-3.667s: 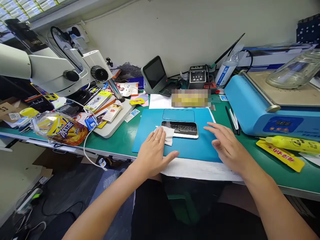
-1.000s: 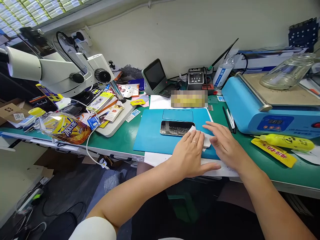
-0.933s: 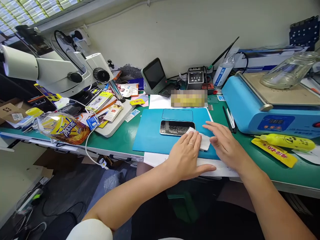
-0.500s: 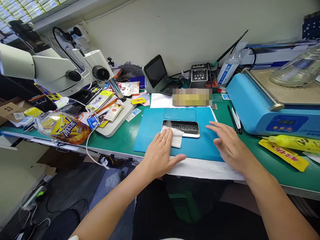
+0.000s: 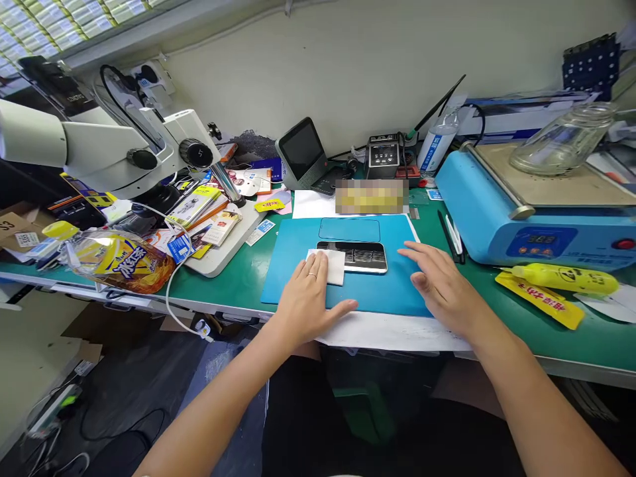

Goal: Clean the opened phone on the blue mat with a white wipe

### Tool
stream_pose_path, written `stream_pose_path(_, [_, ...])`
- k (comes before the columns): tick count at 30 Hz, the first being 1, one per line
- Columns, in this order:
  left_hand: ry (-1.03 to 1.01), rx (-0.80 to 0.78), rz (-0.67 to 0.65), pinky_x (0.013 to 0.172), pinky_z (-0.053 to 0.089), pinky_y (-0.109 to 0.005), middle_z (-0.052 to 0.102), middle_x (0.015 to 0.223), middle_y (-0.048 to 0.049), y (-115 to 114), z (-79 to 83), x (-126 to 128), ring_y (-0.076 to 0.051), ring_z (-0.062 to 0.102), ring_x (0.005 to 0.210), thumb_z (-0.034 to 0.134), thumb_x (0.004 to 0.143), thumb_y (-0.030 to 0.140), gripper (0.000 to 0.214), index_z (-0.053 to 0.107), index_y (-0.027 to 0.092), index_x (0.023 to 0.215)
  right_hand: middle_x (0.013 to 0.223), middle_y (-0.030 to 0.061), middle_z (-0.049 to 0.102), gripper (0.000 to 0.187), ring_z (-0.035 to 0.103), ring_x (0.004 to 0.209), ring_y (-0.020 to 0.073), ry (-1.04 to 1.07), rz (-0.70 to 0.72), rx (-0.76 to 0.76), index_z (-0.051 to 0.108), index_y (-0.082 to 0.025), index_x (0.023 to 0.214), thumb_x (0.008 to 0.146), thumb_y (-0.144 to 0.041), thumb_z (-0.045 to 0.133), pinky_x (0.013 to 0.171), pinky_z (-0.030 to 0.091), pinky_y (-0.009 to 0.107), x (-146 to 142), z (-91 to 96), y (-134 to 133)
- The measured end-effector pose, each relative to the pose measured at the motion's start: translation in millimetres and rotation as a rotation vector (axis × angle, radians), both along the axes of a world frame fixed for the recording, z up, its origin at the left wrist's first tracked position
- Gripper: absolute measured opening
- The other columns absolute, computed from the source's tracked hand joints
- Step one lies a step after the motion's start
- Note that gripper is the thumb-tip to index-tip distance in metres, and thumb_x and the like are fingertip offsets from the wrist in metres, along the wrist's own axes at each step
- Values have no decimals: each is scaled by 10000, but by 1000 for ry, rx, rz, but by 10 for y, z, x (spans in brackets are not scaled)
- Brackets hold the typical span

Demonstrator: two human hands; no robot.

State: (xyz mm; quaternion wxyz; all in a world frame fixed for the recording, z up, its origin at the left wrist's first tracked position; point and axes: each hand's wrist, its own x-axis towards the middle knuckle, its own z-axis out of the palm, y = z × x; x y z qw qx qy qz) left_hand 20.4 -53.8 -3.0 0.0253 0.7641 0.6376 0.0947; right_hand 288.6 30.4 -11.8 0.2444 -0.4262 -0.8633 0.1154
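On the blue mat (image 5: 278, 265) lies a phone (image 5: 365, 258) with a dark front marked by pale streaks and a light rim. A folded white wipe (image 5: 336, 270) covers its left end. My left hand (image 5: 309, 291) rests flat on this wipe, fingers stretched out and thumb spread to the right. My right hand (image 5: 442, 285) hovers over the right edge of the mat, fingers apart and holding nothing, a short way right of the phone. Just behind the phone is a thin clear panel with a dark outline (image 5: 349, 230), lying flat.
A microscope (image 5: 119, 149) and a tea bottle (image 5: 126, 262) stand left. On the right are a blue heating machine (image 5: 477, 212) bearing a glass jar (image 5: 556, 146), tweezers (image 5: 453, 235) and a yellow tube (image 5: 566, 277). A small screen device (image 5: 302, 152) stands behind the mat.
My left hand and the wipe have slid left along the phone, uncovering more of its front. My right hand stays open beside it. The camera view has shifted slightly.
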Motion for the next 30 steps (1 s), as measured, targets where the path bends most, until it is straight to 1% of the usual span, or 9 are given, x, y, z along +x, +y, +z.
stream_pose_path(2, [6, 0, 1, 1226, 237, -499, 323, 1593, -226, 34, 3, 6, -351, 259, 1504, 337, 939, 759, 960, 273, 13, 1538, 1461, 159, 535, 724, 446, 1384, 346, 2, 5, -12, 570, -196, 1369, 975, -663, 183, 1117, 419, 554, 0, -3, 0])
stream_pose_path(4, [13, -4, 11, 1228, 224, -512, 333, 1592, -215, 133, 18, 18, -358, 241, 1509, 339, 944, 750, 949, 286, 9, 1535, 1461, 162, 532, 727, 441, 1386, 347, 8, 5, -16, 568, -191, 1372, 974, -664, 184, 1120, 412, 560, 1, -6, 1])
stream_pose_path(8, [18, 6, 36, 1227, 201, -541, 312, 1600, -220, 259, 50, 49, -375, 208, 1516, 341, 935, 761, 975, 274, 0, 1540, 1453, 158, 537, 709, 453, 1375, 352, 22, 2, -17, 569, -217, 1368, 973, -667, 190, 1107, 419, 573, 3, -3, -3])
stream_pose_path(14, [10, 18, 43, 1228, 182, -550, 338, 1587, -227, 66, 30, 45, -381, 228, 1509, 326, 870, 852, 1075, 276, 13, 1540, 1473, 153, 519, 688, 427, 1395, 349, 24, 9, -22, 561, -215, 1380, 980, -652, 212, 1118, 409, 564, 23, -27, 4])
stream_pose_path(16, [15, 22, 47, 1229, 181, -548, 346, 1580, -236, 72, 28, 48, -385, 237, 1505, 337, 845, 875, 1119, 275, -3, 1536, 1474, 148, 518, 676, 428, 1394, 348, 22, 13, -18, 558, -227, 1392, 982, -646, 220, 1115, 412, 568, 30, -43, 14])
stream_pose_path(21, [44, 12, 60, 1230, 165, -547, 422, 1535, -245, 314, 82, 86, -395, 275, 1488, 355, 841, 873, 1117, 323, -19, 1512, 1457, 152, 534, 698, 449, 1376, 354, 15, 12, -12, 570, -228, 1389, 975, -662, 212, 1099, 428, 578, 24, -45, 23])
stream_pose_path(23, [46, 12, 70, 1232, 159, -538, 434, 1527, -245, 362, 98, 103, -394, 279, 1486, 361, 847, 866, 1113, 329, -29, 1508, 1456, 156, 535, 716, 452, 1374, 351, 9, 4, -19, 578, -219, 1379, 970, -672, 203, 1101, 429, 573, 16, -33, 18])
stream_pose_path(25, [42, 22, 84, 1232, 162, -532, 413, 1541, -242, 322, 91, 118, -386, 271, 1491, 360, 854, 859, 1112, 309, -31, 1519, 1456, 154, 536, 723, 454, 1374, 344, 1, -4, -23, 583, -216, 1370, 967, -679, 200, 1105, 430, 562, 10, -21, 12])
stream_pose_path(30, [50, 39, 94, 1229, 163, -546, 362, 1567, -247, 37, 17, 140, -388, 235, 1505, 319, 854, 871, 1128, 295, -34, 1527, 1453, 148, 544, 719, 452, 1380, 335, -11, -12, -16, 587, -210, 1357, 968, -676, 201, 1112, 433, 542, 13, -10, 5])
